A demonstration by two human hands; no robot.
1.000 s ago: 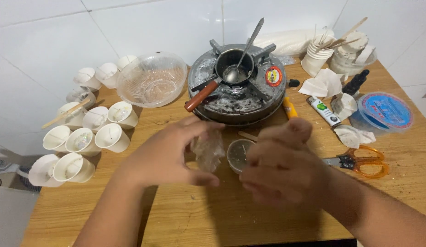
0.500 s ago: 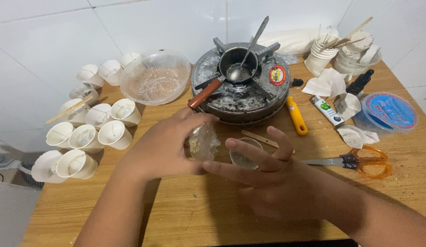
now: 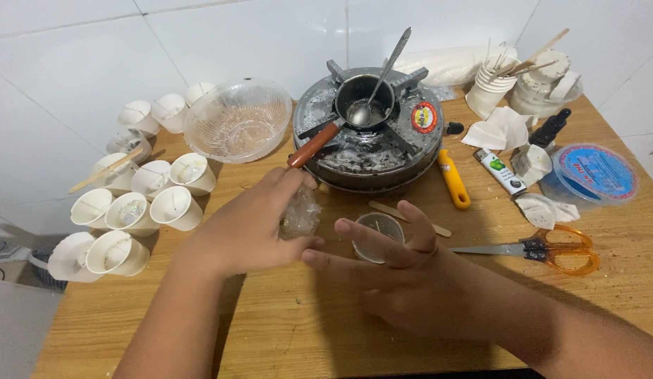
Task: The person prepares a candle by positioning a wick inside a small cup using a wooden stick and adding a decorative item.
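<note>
Clear crinkled plastic, a small bag (image 3: 300, 214) with pale bits inside, is pinched between the thumb and curled fingers of the left hand (image 3: 253, 228), which sits just left of the table's centre above the wooden table (image 3: 326, 337). At about three o'clock from the bag, just beside it, stands a small glass cup (image 3: 380, 235) on the tabletop, with what looks like a thin wick upright in it. The right hand (image 3: 396, 270) lies around the near side of that cup with its fingers spread apart and stretched toward nine o'clock; the index finger crosses in front of the cup's rim and the fingertips come close to the left hand's thumb, though whether the palm grips the cup cannot be told. At twelve o'clock from the hands sits a round grey stove (image 3: 368, 137) carrying a small dark pot (image 3: 365, 98) with a reddish-brown handle and a metal spoon (image 3: 382, 74) leaning in it. A clear ribbed glass bowl (image 3: 237, 119) is at eleven o'clock, and a cluster of white paper cups (image 3: 140, 203) fills the nine o'clock side. A flat wooden stick (image 3: 409, 217) lies just beyond the glass cup, a yellow-handled tool (image 3: 454, 179) at one o'clock, and orange-handled scissors (image 3: 551, 249) at three o'clock.
</note>
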